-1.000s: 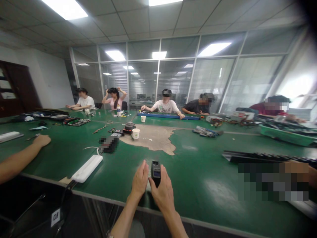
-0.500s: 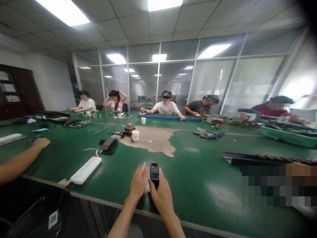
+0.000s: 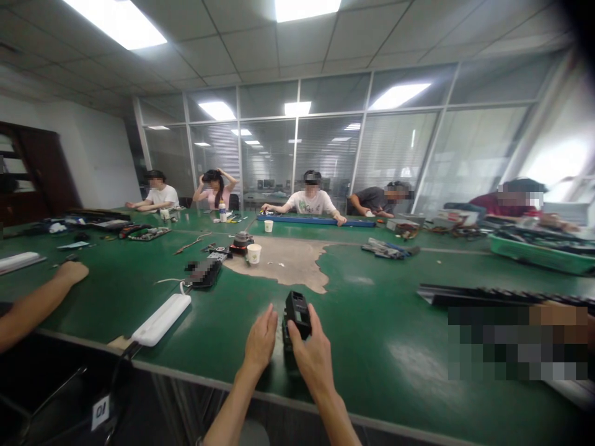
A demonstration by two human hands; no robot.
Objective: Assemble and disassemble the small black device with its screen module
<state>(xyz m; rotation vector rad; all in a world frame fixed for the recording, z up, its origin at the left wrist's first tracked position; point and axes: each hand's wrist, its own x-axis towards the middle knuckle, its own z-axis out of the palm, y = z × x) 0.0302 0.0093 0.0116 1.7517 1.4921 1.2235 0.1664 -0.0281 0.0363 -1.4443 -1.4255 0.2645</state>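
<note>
On my feed, the fingers of the right hand [image 3: 314,353] grip a boxy black device [image 3: 298,310], tilted over the near tabletop [image 3: 372,378]; the left hand [image 3: 261,342] sits loose beside it, holding nothing. Probably light, stiff, slightly slick, so I'd grab the long sides.

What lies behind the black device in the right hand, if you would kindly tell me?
Beyond the black device, green tabletop shows, then a tan patch with a ragged edge. Whatever the device and the right hand cover cannot be seen.
</note>
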